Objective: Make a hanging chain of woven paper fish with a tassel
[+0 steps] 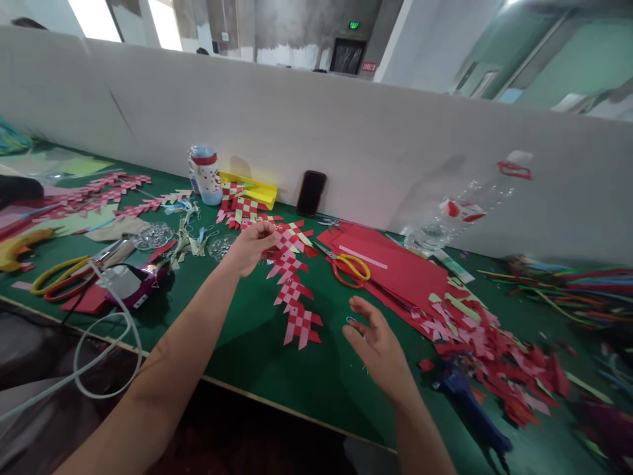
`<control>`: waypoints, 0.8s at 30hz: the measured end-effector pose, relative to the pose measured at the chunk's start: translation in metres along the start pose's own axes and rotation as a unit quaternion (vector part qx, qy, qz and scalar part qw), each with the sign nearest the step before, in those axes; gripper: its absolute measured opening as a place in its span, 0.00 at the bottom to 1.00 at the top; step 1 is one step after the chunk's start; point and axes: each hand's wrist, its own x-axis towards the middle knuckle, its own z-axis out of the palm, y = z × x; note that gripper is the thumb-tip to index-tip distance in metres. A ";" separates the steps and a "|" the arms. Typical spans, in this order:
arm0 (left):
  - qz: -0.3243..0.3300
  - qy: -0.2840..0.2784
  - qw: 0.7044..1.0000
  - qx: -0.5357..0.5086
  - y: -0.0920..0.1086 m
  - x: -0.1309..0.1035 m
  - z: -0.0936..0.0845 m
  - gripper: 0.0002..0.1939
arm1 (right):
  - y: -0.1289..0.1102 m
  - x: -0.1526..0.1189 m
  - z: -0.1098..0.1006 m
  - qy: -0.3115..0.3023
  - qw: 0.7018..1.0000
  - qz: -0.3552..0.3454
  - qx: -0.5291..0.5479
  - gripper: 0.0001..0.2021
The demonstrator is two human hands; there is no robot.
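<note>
My left hand (254,247) is closed in a pinch at the upper end of a string of woven paper fish (291,290). The fish are checkered red and pink, hanging one below another over the green tabletop. What exactly lies between the fingertips is hidden. To the right, my right hand (378,346) has its fingers curved and apart, with no clear hold on anything. A small pale loop (351,320) shows by its fingertips. Beyond the left hand, more checkered paper fish (244,208) in red, pink and pale green lie by a yellow tray (262,192).
Yellow-and-orange scissors (351,269) rest on red paper sheets (395,264). A blue glue gun (469,402) lies beside paper scraps (475,330). Along the white partition stand a phone (311,193), a cup (205,175) and a clear bottle (459,210). More scissors (64,277) lie left.
</note>
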 end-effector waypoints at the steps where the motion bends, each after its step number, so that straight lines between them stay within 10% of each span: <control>1: 0.002 -0.011 0.999 -0.031 0.007 -0.003 0.003 0.16 | -0.005 0.009 0.004 -0.020 1.000 -0.010 0.022 0.31; 7: -0.001 -0.058 0.972 -0.229 0.035 -0.012 0.019 0.14 | -0.023 0.047 0.037 -0.091 0.990 -0.014 0.104 0.34; 15: 0.071 -0.024 0.968 -0.238 0.055 -0.013 0.026 0.13 | -0.031 0.061 0.041 -0.027 0.995 -0.065 0.065 0.15; 20: 0.200 -0.056 0.972 -0.108 0.052 -0.032 0.013 0.08 | -0.044 0.049 0.014 0.073 0.984 -0.160 -0.012 0.07; 24: 0.257 -0.136 0.951 0.108 0.029 -0.072 -0.019 0.01 | -0.037 0.015 0.001 0.015 0.910 -0.356 -0.210 0.09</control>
